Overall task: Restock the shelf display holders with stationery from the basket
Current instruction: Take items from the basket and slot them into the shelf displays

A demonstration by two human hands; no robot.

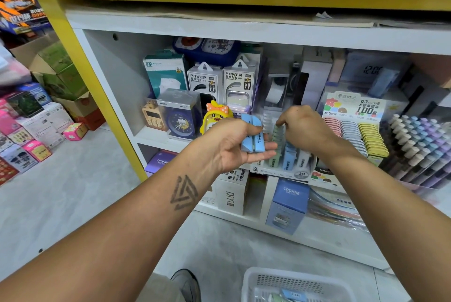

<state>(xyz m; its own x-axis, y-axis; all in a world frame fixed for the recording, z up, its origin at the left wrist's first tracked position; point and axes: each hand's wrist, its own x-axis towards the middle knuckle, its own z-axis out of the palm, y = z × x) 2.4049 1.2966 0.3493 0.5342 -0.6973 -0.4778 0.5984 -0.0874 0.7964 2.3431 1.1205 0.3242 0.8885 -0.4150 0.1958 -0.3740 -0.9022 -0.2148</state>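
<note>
The white basket [251, 284] is kept on the floor below the shelf. The display holder [283, 155] is reached by the right hand [305, 128], fingers curled at its green row; whether a piece is pinched cannot be told. Blue lead cases [252, 135] are gripped in the left hand [234, 145] as ready stock.

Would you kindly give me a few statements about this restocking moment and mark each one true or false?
1. The left hand holds blue lead cases. True.
2. The right hand is reaching into the white basket. False: it is up at the display holder on the shelf, fingertips on the green cases.
3. The basket sits on the floor below the arms. True.
4. The yellow chick toy is right of the right hand. False: it stands left of it, behind the left hand.
5. The blue alarm clock stands left of the chick toy. True.
</note>
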